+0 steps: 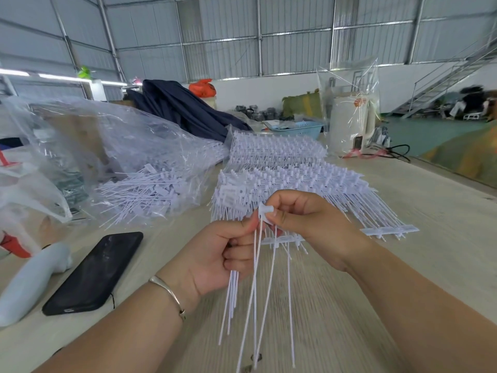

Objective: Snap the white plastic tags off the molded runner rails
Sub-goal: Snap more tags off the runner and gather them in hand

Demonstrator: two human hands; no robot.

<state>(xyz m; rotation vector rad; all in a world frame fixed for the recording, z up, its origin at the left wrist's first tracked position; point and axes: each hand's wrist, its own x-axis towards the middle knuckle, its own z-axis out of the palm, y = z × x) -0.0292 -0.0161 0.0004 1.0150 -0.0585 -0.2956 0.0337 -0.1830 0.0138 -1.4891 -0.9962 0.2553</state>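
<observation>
We see the phone [92,273] lying on the table [430,238] at our left, the bag [107,157] of loose tags [139,195] behind it. The racks [282,168] sit further right — 2 stacks, one behind the other — with the kettle [349,122] beyond them and the basket [298,129] to its left.

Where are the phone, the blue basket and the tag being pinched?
phone [94,273]: head view, middle of its dark screen.
blue basket [309,129]: head view, front wall.
tag [266,211]: head view, its white head between both hands' fingers.
</observation>
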